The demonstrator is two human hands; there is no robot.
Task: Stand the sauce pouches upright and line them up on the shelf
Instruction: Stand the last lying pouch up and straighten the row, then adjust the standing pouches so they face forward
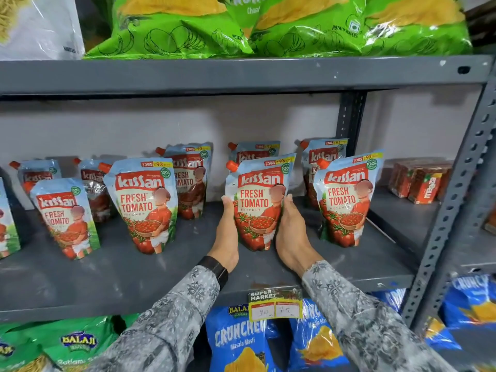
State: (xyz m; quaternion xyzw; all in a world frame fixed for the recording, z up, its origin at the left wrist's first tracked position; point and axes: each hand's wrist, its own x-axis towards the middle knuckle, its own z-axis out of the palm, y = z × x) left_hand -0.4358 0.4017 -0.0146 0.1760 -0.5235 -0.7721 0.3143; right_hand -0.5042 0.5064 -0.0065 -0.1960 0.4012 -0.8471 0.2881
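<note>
Pouch (259,202) upright, front row of the shelf (188,269).
Left hand (228,232) at its 9 o'clock, right hand (291,229) at 3, flat palms pressing its sides; long axis vertical, tilted slightly.

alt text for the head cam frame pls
Both hands, left hand and right hand, clasp an upright ketchup pouch on a grey shelf. Other ketchup pouches stand alongside and behind it.
</note>
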